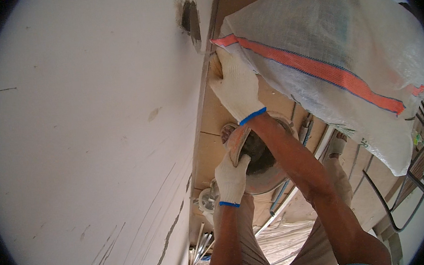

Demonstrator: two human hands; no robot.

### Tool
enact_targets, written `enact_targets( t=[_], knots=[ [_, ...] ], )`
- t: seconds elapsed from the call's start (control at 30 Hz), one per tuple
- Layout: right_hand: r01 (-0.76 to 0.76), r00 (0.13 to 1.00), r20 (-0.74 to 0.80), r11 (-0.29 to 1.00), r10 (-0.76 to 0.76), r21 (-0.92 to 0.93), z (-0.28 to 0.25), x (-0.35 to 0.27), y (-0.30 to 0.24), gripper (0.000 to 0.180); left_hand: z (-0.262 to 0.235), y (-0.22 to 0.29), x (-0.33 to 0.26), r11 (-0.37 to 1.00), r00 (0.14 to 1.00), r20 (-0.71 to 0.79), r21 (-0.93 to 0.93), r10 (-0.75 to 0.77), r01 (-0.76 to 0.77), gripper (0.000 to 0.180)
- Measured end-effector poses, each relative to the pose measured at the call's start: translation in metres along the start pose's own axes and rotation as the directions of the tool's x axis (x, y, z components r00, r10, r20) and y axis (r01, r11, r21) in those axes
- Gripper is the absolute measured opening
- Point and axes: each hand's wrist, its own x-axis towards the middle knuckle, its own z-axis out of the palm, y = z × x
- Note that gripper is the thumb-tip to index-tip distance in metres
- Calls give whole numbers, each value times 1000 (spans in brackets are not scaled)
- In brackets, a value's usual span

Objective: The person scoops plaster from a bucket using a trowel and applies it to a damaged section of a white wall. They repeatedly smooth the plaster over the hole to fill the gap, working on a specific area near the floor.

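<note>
A white knitted glove with a blue cuff covers each of my hands. My left hand (232, 181) is closed on the rim of a round, mortar-smeared basin (268, 180), its thumb over the inner edge. Wet grey mortar (259, 154) lies inside the basin, partly hidden by my right forearm. Stretched out beyond it, my right hand (238, 88) is curled close to the white wall (96, 116), beside the sack. What its fingers hold, if anything, I cannot make out. Just past them, the wall has a dark, rough hole (191, 22) with grey smears around it.
A large white woven sack (313, 30) with a red stripe bulges at the upper right. Black metal frames (402, 207) stand at the right edge. A white fan-like object (207, 200) sits by the wall, near several strips (201, 248). Blue-grey tubes (279, 197) lie by my legs.
</note>
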Motion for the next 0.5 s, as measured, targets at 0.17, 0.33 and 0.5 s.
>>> enact_targets(
  t=[0.17,0.33,0.5],
  knots=[
    [101,993,-61,992,-106,-73,0,10,6,45,-1,-1,1,1000,1000,-5,24,0,0,56],
    [151,989,10,983,-150,-105,2,-3,12,44,-1,0,1,1000,1000,-11,16,9,-9,56],
    [104,987,138,982,-83,-157,-8,-21,13,42,0,-5,3,999,999,-24,40,25,-24,56]
  ],
)
